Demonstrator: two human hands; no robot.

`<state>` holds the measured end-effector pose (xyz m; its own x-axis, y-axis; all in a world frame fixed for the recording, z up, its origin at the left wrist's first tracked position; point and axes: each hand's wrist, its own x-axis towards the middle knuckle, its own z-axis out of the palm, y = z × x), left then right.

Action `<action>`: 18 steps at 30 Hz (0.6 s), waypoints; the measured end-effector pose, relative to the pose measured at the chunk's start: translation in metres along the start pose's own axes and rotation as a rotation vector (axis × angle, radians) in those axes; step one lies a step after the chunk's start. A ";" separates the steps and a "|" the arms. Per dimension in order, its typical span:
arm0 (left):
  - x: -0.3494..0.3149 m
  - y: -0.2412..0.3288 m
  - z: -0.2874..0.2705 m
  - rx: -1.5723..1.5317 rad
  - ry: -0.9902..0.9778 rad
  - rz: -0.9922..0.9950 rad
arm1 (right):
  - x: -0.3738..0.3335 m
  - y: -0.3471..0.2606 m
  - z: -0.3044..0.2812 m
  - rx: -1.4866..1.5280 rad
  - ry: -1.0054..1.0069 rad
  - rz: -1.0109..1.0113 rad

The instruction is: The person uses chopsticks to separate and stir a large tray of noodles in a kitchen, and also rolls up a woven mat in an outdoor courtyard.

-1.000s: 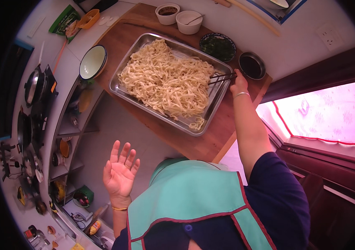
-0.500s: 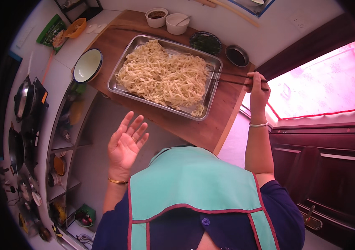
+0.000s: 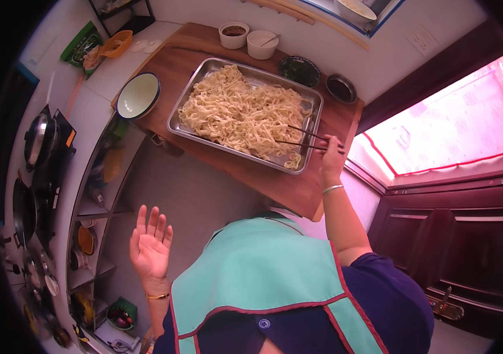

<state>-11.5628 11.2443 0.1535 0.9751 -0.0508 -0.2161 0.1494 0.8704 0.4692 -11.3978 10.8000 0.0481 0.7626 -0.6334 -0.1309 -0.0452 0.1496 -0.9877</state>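
A metal tray [image 3: 176,121] full of pale flat noodles [image 3: 236,112] lies on the wooden table. My right hand [image 3: 332,154] grips a pair of dark chopsticks [image 3: 307,144] at the tray's right side. Their tips are spread apart and reach into the noodles near the right end. A small bunch of noodles lies by itself in the tray's near right corner. My left hand [image 3: 152,243] is raised in the air left of my green apron, palm up, fingers stretched out, holding nothing.
An enamel bowl [image 3: 138,95] stands at the table's left edge. Along the back are a white bowl of dark sauce [image 3: 233,35], a white bowl with a spoon [image 3: 262,45], a dish of chopped greens [image 3: 299,71] and a dark round dish [image 3: 341,88]. Shelves [image 3: 95,215] run along the left.
The chopsticks have moved left and down, their tips now deeper over the noodles. My left hand has dropped lower and leftward, away from the tray. The whole view has shifted slightly.
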 end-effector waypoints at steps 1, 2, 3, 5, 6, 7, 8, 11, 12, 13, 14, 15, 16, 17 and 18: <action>-0.005 -0.001 -0.001 0.001 0.021 0.017 | 0.008 0.013 0.011 0.039 -0.009 0.081; -0.006 -0.003 0.001 0.001 0.043 0.034 | 0.018 0.025 0.023 0.114 0.012 0.149; -0.008 -0.007 0.004 0.007 0.075 0.039 | 0.025 0.039 0.034 0.182 0.032 0.226; -0.014 -0.014 0.013 0.024 0.138 0.058 | 0.033 0.059 0.048 0.289 0.050 0.369; -0.015 -0.016 0.018 0.039 0.149 0.056 | 0.037 0.063 0.056 0.337 0.053 0.433; -0.018 -0.018 0.023 0.055 0.158 0.050 | 0.040 0.067 0.060 0.385 0.061 0.496; -0.020 -0.019 0.027 0.072 0.165 0.041 | 0.044 0.068 0.059 0.404 0.040 0.485; -0.029 -0.013 0.029 0.128 0.108 0.119 | 0.057 0.054 0.038 0.498 -0.067 0.452; -0.031 -0.012 0.029 0.128 0.114 0.135 | 0.056 0.036 0.033 0.612 -0.122 0.425; -0.033 -0.012 0.028 0.129 0.119 0.144 | 0.058 0.014 0.028 0.641 -0.154 0.385; -0.032 -0.012 0.028 0.130 0.123 0.153 | 0.058 -0.007 0.025 0.672 -0.186 0.345; -0.031 -0.013 0.027 0.135 0.122 0.156 | 0.059 -0.019 0.026 0.684 -0.200 0.315; -0.029 -0.015 0.029 0.129 0.122 0.158 | 0.063 -0.031 0.028 0.696 -0.212 0.284; -0.027 -0.016 0.030 0.124 0.122 0.161 | 0.065 -0.040 0.030 0.708 -0.223 0.254; -0.026 -0.019 0.031 0.115 0.124 0.166 | 0.065 -0.047 0.033 0.690 -0.227 0.232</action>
<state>-11.5858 11.2141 0.1773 0.9612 0.1554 -0.2277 0.0128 0.7999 0.5999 -11.3248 10.7763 0.0888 0.9003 -0.3672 -0.2338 0.1361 0.7475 -0.6502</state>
